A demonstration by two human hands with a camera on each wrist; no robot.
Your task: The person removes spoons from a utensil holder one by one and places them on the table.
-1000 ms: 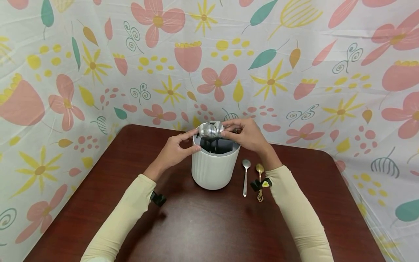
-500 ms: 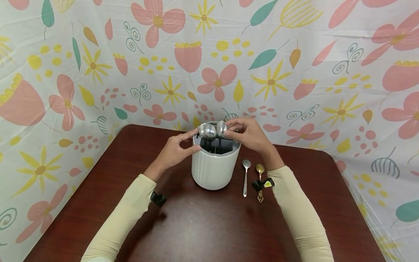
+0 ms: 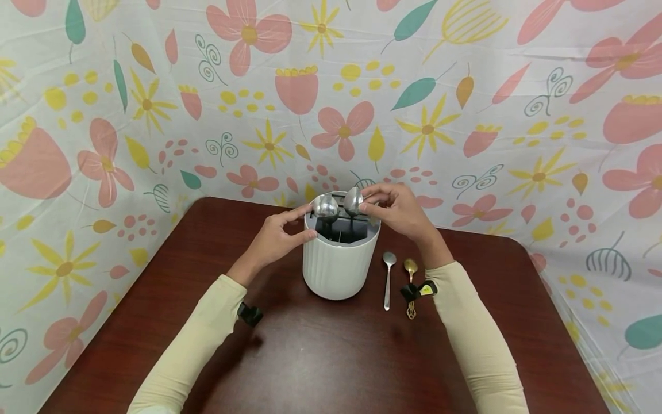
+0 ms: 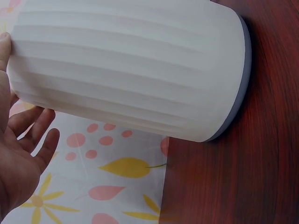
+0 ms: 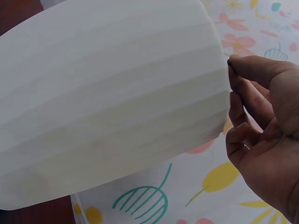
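A white ribbed utensil holder (image 3: pixel 336 270) with a grey, divided inside stands on the table. From its back part rise two silver spoons with their bowls up, the left spoon (image 3: pixel 326 207) and the right spoon (image 3: pixel 354 201). My right hand (image 3: pixel 395 207) pinches the right spoon by its bowl between thumb and fingers. The holder's wall hides that spoon in the right wrist view. My left hand (image 3: pixel 276 236) rests against the holder's left side, thumb on the front of the rim and fingers stretched toward the back. Its fingers (image 4: pixel 35 123) lie loosely along the wall in the left wrist view.
Right of the holder, a small silver spoon (image 3: pixel 388 276) lies on the dark wooden table (image 3: pixel 310 356). Beside it is a gold spoon (image 3: pixel 411 267) with an ornate handle, partly covered by the right wrist's black camera mount. A flowered cloth (image 3: pixel 429 155) hangs behind the table.
My right hand has shifted slightly right with the right spoon, which now stands apart from the left one and has turned its bowl. The left hand has stayed in place.
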